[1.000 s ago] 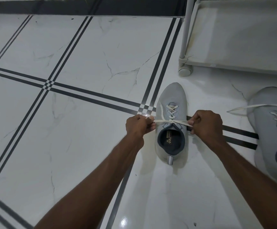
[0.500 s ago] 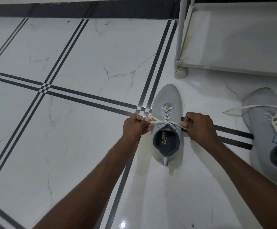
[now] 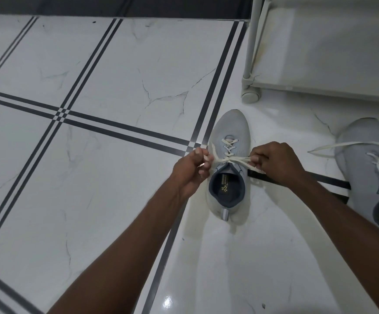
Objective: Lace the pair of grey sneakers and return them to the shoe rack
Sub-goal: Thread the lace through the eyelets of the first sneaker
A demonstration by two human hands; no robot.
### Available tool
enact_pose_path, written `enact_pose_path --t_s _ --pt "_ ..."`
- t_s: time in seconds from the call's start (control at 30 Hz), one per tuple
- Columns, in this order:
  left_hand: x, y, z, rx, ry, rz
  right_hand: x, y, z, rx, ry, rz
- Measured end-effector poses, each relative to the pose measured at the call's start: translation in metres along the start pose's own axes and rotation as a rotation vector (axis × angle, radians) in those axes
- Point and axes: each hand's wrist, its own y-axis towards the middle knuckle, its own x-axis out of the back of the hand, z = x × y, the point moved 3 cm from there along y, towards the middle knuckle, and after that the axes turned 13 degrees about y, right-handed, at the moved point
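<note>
Both hands have drawn closer to the shoe since a second ago, when the lace ran out nearly flat and taut to either side; now the strands angle in toward a crossing above the tongue. Left hand [image 3: 191, 168] sits just beside the left flank of the grey sneaker [image 3: 228, 168], its fingers [image 3: 203, 158] curled closed and pinching one end of the cream lace [image 3: 229, 158]. Right hand [image 3: 274, 162] hovers at the shoe's right flank, fingers folded tight on the other end, knuckles up. Between the two hands the lace meets at the top eyelets, with the lower rows already crossed down the vamp.

That sneaker stands upright on the white marble floor [image 3: 93, 189], toe pointing away toward the shoe rack [image 3: 319, 53], whose caster foot is near the toe but apart from it. Its dark lining and insole logo show through the open collar. Second grey sneaker [image 3: 369, 177] lies well to the right, partly cut by the frame edge, its own lace trailing loose across the floor. Dark stripes in the tile pass under both shoes
</note>
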Motion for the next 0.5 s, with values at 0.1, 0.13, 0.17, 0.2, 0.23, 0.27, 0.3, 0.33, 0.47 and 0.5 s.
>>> enact_pose_path --t_s 0.1,0.13,0.17,0.2,0.23,0.27,0.3,0.33,0.47,0.5 --pt "0.002 0.005 0.005 0.012 0.104 -0.043 -0.006 -0.003 -0.008 -0.068 0.03 0.122" --pt "0.003 0.007 0.007 0.015 0.145 -0.053 -0.007 -0.004 -0.01 -0.114 0.09 0.168" --pt "0.005 0.008 0.009 0.017 0.177 -0.062 -0.007 -0.005 -0.012 -0.158 0.144 0.2" --pt "0.007 0.009 0.01 0.02 0.199 -0.072 -0.007 -0.006 -0.014 -0.196 0.181 0.218" --pt "0.007 0.009 0.011 0.023 0.212 -0.083 -0.007 -0.006 -0.016 -0.231 0.213 0.223" --pt "0.008 0.009 0.011 0.027 0.223 -0.101 -0.007 -0.007 -0.018 -0.26 0.249 0.227" --pt "0.008 0.009 0.012 0.029 0.227 -0.119 -0.008 -0.007 -0.018 -0.284 0.282 0.231" --pt "0.008 0.009 0.012 0.031 0.228 -0.139 -0.009 -0.008 -0.018 -0.3 0.303 0.235" --pt "0.012 0.011 0.011 0.038 0.253 -0.173 -0.008 -0.011 -0.013 -0.223 0.235 0.206" --pt "0.012 0.01 0.01 0.03 0.274 -0.164 -0.007 -0.011 -0.011 -0.182 0.196 0.197"
